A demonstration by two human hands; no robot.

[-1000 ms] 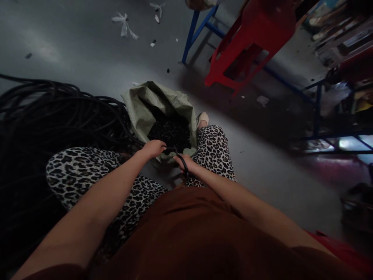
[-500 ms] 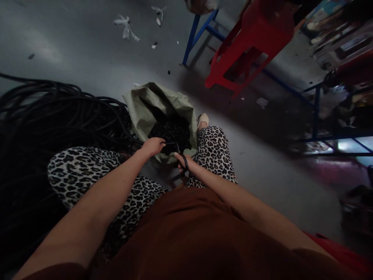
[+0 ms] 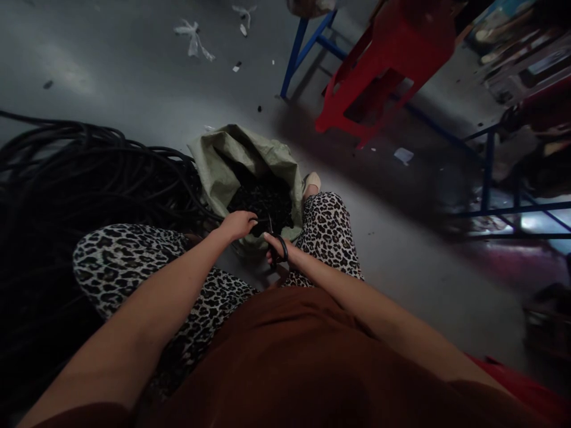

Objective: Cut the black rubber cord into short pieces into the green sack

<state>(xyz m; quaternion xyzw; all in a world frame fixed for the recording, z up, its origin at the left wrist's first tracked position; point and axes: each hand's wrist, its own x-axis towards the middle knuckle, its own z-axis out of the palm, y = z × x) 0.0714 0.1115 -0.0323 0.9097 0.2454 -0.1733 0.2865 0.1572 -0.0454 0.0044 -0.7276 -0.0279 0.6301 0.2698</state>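
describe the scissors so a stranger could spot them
Find the open greenish sack by the patterned trousers. Near its closest edge, the right hand holds the scissors. Their curved black handle and thin blade set them apart from the long black cords heaped left of the sack.

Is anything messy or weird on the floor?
Yes: a twisted plastic scrap and a small dark bit lie loose on the floor beyond the open sack, and a pale scrap lies near the red stool. They look odd because they're scattered, not gathered up.
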